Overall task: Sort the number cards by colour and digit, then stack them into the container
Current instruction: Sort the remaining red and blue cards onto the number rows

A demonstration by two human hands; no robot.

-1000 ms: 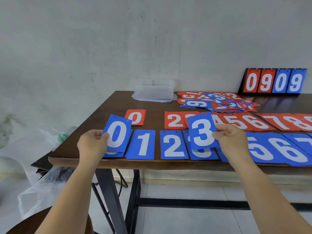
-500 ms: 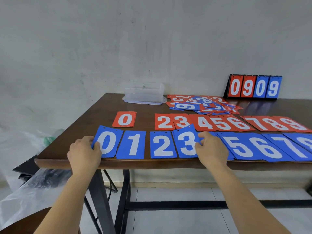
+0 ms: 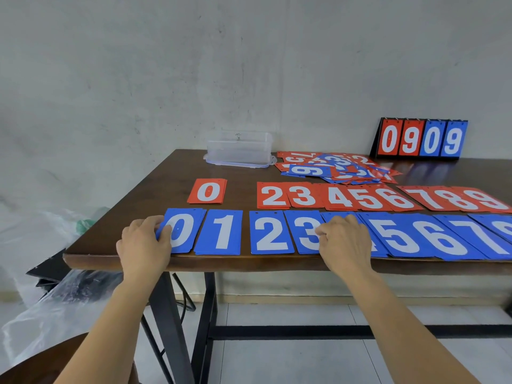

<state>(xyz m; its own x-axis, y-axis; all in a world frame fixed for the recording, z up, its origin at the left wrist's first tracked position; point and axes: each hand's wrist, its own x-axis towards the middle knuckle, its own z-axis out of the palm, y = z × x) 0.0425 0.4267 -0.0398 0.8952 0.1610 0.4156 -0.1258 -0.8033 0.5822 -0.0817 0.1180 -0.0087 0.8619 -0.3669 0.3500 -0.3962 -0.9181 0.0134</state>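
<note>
Two rows of sorted number cards lie on the brown table [image 3: 155, 189]: a red row from the red 0 [image 3: 207, 191] to 9, with a gap where the 1 would be, and a blue row along the front edge. My left hand [image 3: 144, 245] pinches the left edge of the blue 0 card [image 3: 185, 231], which lies flat on its pile. My right hand [image 3: 343, 242] holds the right edge of the blue 3 card [image 3: 303, 231], flat on its pile, and hides most of the blue 4. A mixed pile of loose cards [image 3: 338, 167] lies behind the red row. The clear plastic container [image 3: 239, 148] stands at the back.
A flip scoreboard [image 3: 422, 138] reading 0909 stands at the back right by the wall. Plastic bags [image 3: 55, 300] lie on the floor left of the table. The blue cards reach the table's front edge.
Both hands have lowered the blue 0 and blue 3 cards from the air onto their piles in the blue row, and they still rest on those cards.
</note>
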